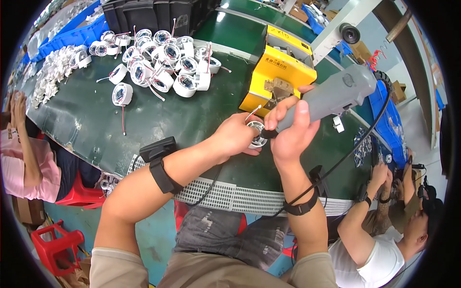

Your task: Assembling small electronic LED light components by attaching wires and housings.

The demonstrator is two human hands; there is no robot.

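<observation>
Worn grey denim (pixel 211 235) covers the person's lap, below a pale perforated strip (pixel 235 198) along the table edge. Just beyond, over a smooth, scuffed green table (pixel 192 127), the left hand (pixel 234 136) pinches a round white plastic ring (pixel 258 140) between thumb and fingers; a thin wire with a white connector sticks up from it. The right hand (pixel 294 137) is wrapped around the front of a smooth grey driver (pixel 336 93), thumb on top. The driver is a thick cylinder, its long axis slanting from the ring, lower left, to its rear end, upper right. Its black nose points at the ring's open face; contact cannot be told. A mark on the grey casing is too small to read.

Behind the hands sits a boxy yellow machine (pixel 266 67) with metal fittings, dark printed characters and handwriting. Farther left lies a heap of similar wired rings (pixel 170 52), before a ribbed black crate (pixel 153 17).
</observation>
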